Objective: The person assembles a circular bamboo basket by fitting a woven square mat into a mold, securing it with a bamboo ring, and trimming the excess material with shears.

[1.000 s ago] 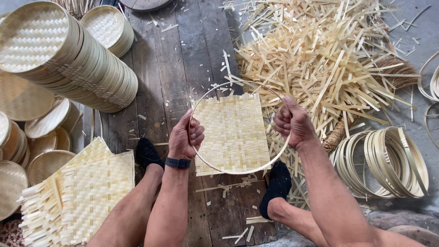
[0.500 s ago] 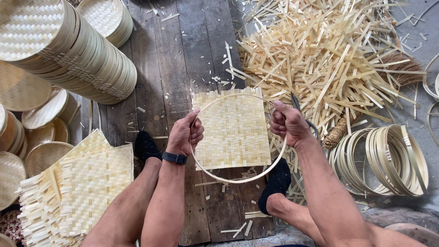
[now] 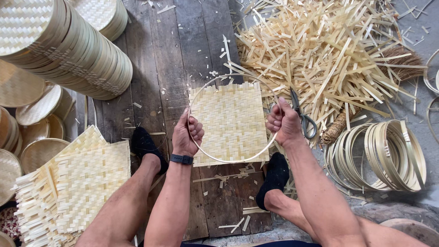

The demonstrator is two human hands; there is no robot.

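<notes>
Thin round bamboo hoop (image 3: 227,161) is gripped at opposite sides by closed left hand (image 3: 186,136) and right hand (image 3: 283,122), over square woven bamboo mat (image 3: 231,121). Judged light, springy; best held at rim.

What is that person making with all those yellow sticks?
A person sits on a wooden floor holding a thin bamboo hoop over a square woven bamboo mat. The left hand grips the hoop's left side and the right hand its right side. Scissors lie beside the right hand. A pile of bamboo strips, spare rings, more woven mats and stacked round lids lie all around.
</notes>
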